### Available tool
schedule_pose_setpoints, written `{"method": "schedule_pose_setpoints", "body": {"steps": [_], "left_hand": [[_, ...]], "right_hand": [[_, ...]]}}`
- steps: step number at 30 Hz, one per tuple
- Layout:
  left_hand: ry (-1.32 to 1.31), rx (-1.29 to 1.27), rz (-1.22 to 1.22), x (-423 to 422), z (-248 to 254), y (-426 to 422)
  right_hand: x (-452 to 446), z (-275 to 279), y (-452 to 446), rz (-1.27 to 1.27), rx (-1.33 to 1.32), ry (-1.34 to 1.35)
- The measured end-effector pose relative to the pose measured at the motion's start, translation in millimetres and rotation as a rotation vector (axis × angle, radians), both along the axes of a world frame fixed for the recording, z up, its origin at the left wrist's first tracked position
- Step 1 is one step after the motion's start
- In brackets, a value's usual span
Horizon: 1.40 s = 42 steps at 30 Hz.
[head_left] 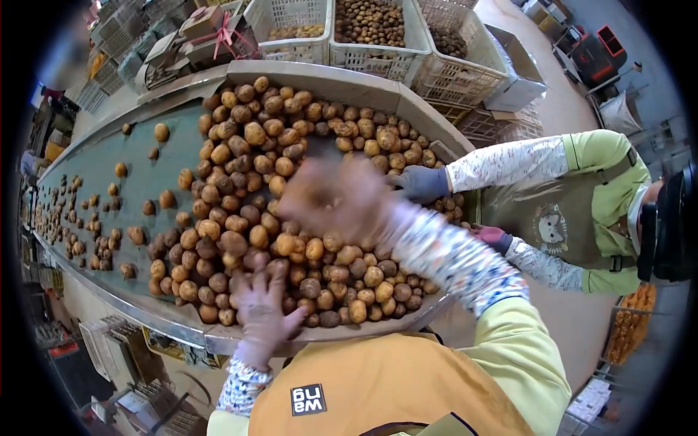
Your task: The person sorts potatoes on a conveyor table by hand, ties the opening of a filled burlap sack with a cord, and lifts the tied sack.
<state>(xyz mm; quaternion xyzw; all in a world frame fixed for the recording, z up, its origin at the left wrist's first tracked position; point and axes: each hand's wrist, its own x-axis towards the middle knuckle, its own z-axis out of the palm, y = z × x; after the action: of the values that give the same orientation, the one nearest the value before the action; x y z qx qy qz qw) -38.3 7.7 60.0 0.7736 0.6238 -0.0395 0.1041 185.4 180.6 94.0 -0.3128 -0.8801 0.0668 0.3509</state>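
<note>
A thick pile of small brown and yellow potatoes (218,196) covers the near end of a green conveyor belt (138,156). My left hand (263,309) rests palm down at the pile's near edge, fingers spread over the potatoes and gripping none that I can see. My right hand (338,196) is over the middle of the pile, smeared by motion. Its fingers and anything in them cannot be made out. Both of my sleeves have speckled cuffs.
A co-worker stands at the right, one grey-gloved hand (422,183) at the pile's right side. White plastic crates (378,62) holding potatoes line the far side. A raised metal rim (320,336) borders the belt. Scattered potatoes (94,243) lie farther left.
</note>
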Motion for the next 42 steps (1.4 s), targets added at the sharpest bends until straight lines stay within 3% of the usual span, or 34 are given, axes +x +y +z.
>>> {"method": "schedule_pose_setpoints", "body": {"steps": [2, 3, 4, 6, 7, 8, 10, 11, 12, 13, 14, 16, 17, 18, 20, 21, 22, 24, 25, 26, 27, 28, 29, 30, 31, 32, 34, 37, 38, 39, 40, 42], "left_hand": [[-0.324, -0.056, -0.093, 17, -27, 1], [-0.284, -0.065, -0.134, 28, -20, 3], [-0.242, -0.072, -0.169, 40, -11, 6], [-0.319, -0.039, -0.284, 46, -5, 13], [-0.349, -0.018, -0.298, 45, -7, 14], [-0.382, -0.006, -0.317, 43, -8, 12], [-0.500, 0.005, -0.358, 33, 4, 17], [-0.554, -0.001, -0.312, 24, 10, 17], [-0.608, -0.004, -0.264, 12, 17, 19], [-0.579, 0.065, -0.208, -2, 36, 25], [-0.543, 0.213, -0.122, -15, 50, 29], [-0.321, 0.153, 0.066, -49, 57, 18], [-0.260, 0.053, 0.102, -60, 52, 6], [-0.214, -0.093, 0.043, -62, 42, 2], [-0.213, -0.044, -0.055, -38, 26, -10], [-0.155, -0.150, -0.092, -17, 36, -4], [-0.218, -0.139, -0.094, -8, 24, -4], [-0.255, -0.184, -0.102, 0, 32, 2], [-0.250, -0.188, -0.103, -7, 34, 4], [-0.486, -0.164, -0.132, -18, 37, 6], [-0.721, -0.132, -0.158, -31, 40, 10], [-0.645, -0.069, -0.098, -48, 42, 13], [-0.488, 0.296, -0.156, -59, 52, 22], [-0.352, 0.355, -0.151, -73, 57, 35], [-0.087, 0.328, -0.096, -79, 62, 40], [0.023, 0.232, -0.053, -89, 50, 47], [0.182, 0.128, 0.024, -76, 44, 63], [0.087, -0.067, -0.017, -59, 46, 64], [0.032, 0.046, -0.077, -56, 43, 52], [-0.021, 0.004, -0.106, -48, 50, 43], [-0.076, -0.036, -0.140, -38, 56, 36], [-0.132, -0.099, -0.141, -27, 46, 17]], "right_hand": [[61, 25, 73, -0.518, 0.472, -0.226], [91, 17, 117, -0.938, 0.819, -0.218], [111, 45, 124, -0.820, 0.340, -0.080], [105, 15, 125, -0.792, 0.225, -0.118], [81, 10, 103, -0.489, 0.272, -0.019], [48, -1, 81, -0.305, -0.015, 0.035], [2, -42, 35, -0.210, -0.234, -0.202], [-16, -61, 15, -0.242, -0.575, -0.412], [-28, -87, -18, -0.275, -0.585, -0.394], [-35, -102, -51, -0.328, -0.327, -0.452], [-35, -106, -72, -0.352, -0.379, -0.266], [-9, -117, -86, -0.310, -0.450, -0.253], [6, -98, -79, -0.343, -0.610, -0.301], [19, -79, -64, -0.380, -0.756, -0.348], [30, -103, -56, -0.659, -0.528, -0.404], [8, -87, -61, -0.466, -0.474, -0.270], [-15, -49, -75, -0.269, -0.548, -0.407], [-36, -56, -125, -0.001, -0.359, -0.307], [-31, -73, -122, -0.031, -0.279, -0.311], [-20, -87, -113, -0.056, -0.201, -0.314], [-12, -64, -91, -0.066, -0.556, -0.372], [8, -109, -86, -0.234, -0.254, -0.326], [19, -105, -85, -0.332, -0.282, -0.309], [26, -93, -81, -0.430, -0.299, -0.293], [10, -72, -91, -0.427, -0.318, -0.206], [-13, -21, -95, -0.252, -0.575, -0.341], [-33, -22, -133, 0.069, -0.475, -0.300], [-26, -68, -144, 0.080, -0.421, -0.276], [-15, -76, -128, -0.025, -0.519, -0.318], [-3, -78, -116, -0.139, -0.628, -0.354], [10, -68, -104, -0.078, -0.441, -0.399], [7, -65, -95, -0.172, -0.474, -0.344]]}}
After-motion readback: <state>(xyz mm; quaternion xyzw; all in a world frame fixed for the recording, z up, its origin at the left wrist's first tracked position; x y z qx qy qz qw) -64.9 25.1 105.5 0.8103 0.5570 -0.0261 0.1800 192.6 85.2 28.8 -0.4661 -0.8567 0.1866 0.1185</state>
